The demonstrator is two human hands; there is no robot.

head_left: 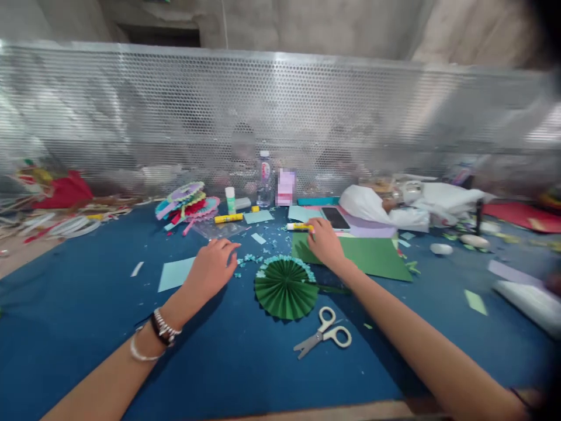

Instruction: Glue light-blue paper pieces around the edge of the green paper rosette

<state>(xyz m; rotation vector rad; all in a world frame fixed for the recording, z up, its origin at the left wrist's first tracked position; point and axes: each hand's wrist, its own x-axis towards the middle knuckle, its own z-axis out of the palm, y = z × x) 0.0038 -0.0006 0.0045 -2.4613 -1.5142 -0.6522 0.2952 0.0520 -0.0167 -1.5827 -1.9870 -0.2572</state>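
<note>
A round green pleated paper fan [286, 290] lies on the blue table, small light-blue paper bits along its upper edge. My right hand [325, 242] is closed on the end of a yellow and white glue stick [298, 227], above a green paper sheet [377, 257]. To the left of the fan, my left hand [214, 264] hovers with its fingers apart and nothing in them, beside a light-blue paper piece [175, 275] and scattered blue bits [250, 258]. White-handled scissors [323, 334] rest slightly open below the fan.
Toward the back stand a bottle [263, 181] and a green-capped white glue stick [230, 200], near a yellow tube [228, 218] and colourful folded papers [188, 204]. A phone [335, 218] and white plastic bags [363, 204] lie at back right. Behind rises a perforated metal screen [280, 105].
</note>
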